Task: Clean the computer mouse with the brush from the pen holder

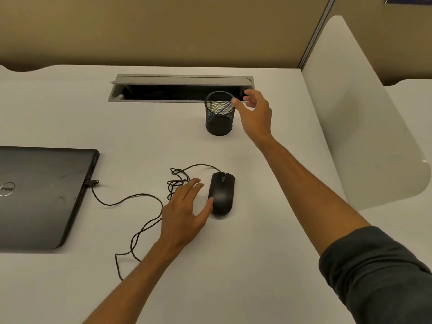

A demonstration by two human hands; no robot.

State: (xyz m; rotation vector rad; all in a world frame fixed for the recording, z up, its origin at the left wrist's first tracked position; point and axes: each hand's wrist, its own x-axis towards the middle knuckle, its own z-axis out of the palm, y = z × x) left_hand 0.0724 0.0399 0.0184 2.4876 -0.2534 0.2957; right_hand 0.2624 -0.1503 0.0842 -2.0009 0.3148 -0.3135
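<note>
The right hand [256,113] is up at the rim of the mesh pen holder [219,114], its fingers [236,103] loosely spread with thumb and forefinger closing toward the tip of the blue brush [223,109] that leans inside; nothing is gripped yet, as far as I can see, and the reach looks like the opening step of fetching the tool. The brush handle rests slanted against the holder's right inner wall, which is probably why the hand comes in from that side. Nearer the person than the holder, the black mouse [221,194] lies flat on the counter [268,253], and the left hand [187,211] is open beside it, palm down, thumb touching the mouse's left flank and holding nothing (steadying it, I would guess, so it stays put for brushing). The mouse's cable [140,228] loops in a loose tangle to the left of the mouse and runs on to a plug in the side of a closed laptop [39,195], well left of the holder. Just behind the holder a grey cable hatch [163,80] sits open in the pale counter. Beyond it stands a tan partition wall [163,26], and right of the holder a white divider panel [362,125] rises from the counter's edge.
</note>
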